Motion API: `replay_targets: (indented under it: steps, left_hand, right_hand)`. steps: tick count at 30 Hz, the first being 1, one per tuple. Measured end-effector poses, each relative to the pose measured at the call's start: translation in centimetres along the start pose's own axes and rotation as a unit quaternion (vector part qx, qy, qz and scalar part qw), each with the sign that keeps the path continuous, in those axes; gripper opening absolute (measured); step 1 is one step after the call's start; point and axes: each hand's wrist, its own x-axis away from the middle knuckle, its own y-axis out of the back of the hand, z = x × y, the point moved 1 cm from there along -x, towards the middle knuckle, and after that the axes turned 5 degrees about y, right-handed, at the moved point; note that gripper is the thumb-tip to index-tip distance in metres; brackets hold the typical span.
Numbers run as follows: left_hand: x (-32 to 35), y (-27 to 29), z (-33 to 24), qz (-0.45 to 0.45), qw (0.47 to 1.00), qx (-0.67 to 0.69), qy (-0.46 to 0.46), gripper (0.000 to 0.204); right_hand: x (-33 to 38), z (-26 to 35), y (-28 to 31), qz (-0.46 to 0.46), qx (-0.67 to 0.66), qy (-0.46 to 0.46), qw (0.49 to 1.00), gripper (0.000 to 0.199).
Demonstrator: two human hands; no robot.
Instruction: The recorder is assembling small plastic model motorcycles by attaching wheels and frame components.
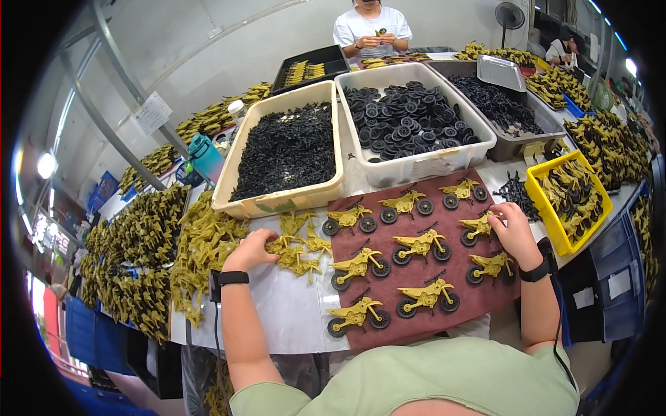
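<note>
"What's in the tubs?"

"Beyond the cloth's far edge, the cream tub holds a tangle of thin black parts. The white tub next to it holds loose, round black wheels. On its right, the grey tub has more small dark pieces, and a shiny tray lies over its far end."

"And the yellow basket?"

"Near the counter's right edge, piled with bikes."

"Any others?"

"Nine bikes lie in three rows on the maroon cloth, at the near edge of the white counter. They have yellow bodies, and the wheels I can see are black."

"How are the hands?"

"Well apart. The right hand has its fingertips at the right end of a bike by the cloth's right edge; I can't tell whether they pinch it. The left hand is curled beside the loose yellow bodies, spiky and flat, left of the cloth. Whether it grips one, I can't tell either."
</note>
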Motion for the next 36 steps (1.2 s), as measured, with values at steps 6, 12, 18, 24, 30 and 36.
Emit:
replay_targets:
  steps: [6,12,18,24,30,36]
  left_hand:
    - [2.0,3.8,-3.2,0.026,0.996,0.007,0.083,0.049]
    - [0.9,2.7,-8.4,-0.207,0.969,0.062,-0.117,0.044]
    - [-3.8,-2.5,-14.1,-0.224,0.946,-0.043,-0.231,0.041]
    - [-6.0,-4.6,-13.9,-0.183,0.961,-0.042,-0.202,0.037]
    - [-6.0,-4.4,-14.3,-0.173,0.963,-0.040,-0.200,0.038]
    - [-6.4,-4.4,-14.1,-0.151,0.964,-0.015,-0.216,0.041]
  right_hand:
    - [0.6,0.4,0.0,-0.001,0.013,-0.006,1.000,0.026]
    - [1.1,1.0,0.1,-0.011,-0.004,0.006,1.000,0.025]
    - [1.5,2.2,-0.2,-0.014,-0.032,0.000,0.999,0.023]
    - [2.9,2.2,0.5,-0.002,-0.042,-0.022,0.999,0.021]
    - [4.2,1.3,1.2,-0.010,-0.035,-0.053,0.998,0.023]
    - [4.3,1.6,1.1,-0.003,-0.034,-0.055,0.998,0.022]
